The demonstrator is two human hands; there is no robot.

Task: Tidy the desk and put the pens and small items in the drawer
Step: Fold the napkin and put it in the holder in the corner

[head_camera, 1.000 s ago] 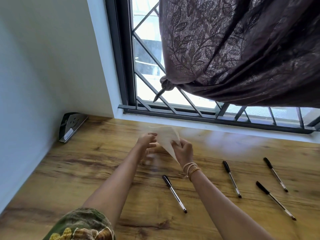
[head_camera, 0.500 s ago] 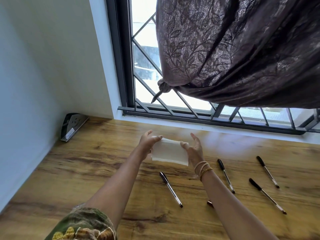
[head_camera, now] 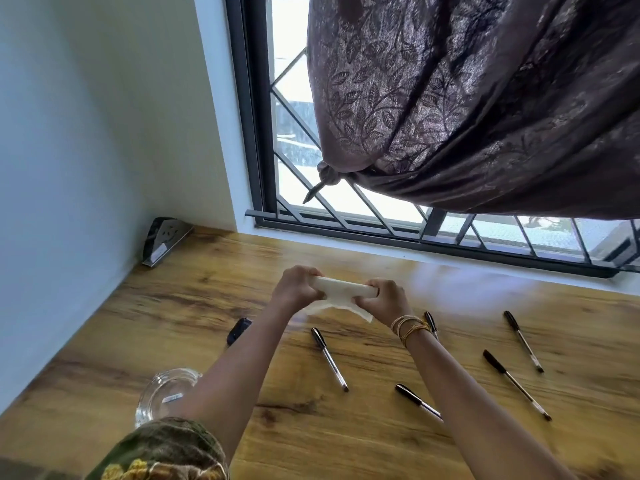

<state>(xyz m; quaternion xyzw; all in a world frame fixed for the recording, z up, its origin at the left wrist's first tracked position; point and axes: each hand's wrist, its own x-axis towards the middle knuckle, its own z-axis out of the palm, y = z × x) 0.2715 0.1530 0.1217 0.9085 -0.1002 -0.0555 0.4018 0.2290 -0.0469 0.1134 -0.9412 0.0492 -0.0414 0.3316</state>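
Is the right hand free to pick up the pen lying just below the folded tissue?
Probably not yet. The right hand and left hand both grip the folded tissue. The pen lies uncovered on the desk, so the way looks free once the tissue is released.

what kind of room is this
Likely a home study corner: a wooden desk with scattered pens, set against a barred window with a tied-back curtain.

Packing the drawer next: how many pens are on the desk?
5: one mid-desk, one near the right forearm, one behind the right wrist, two at right. Arms may hide more.
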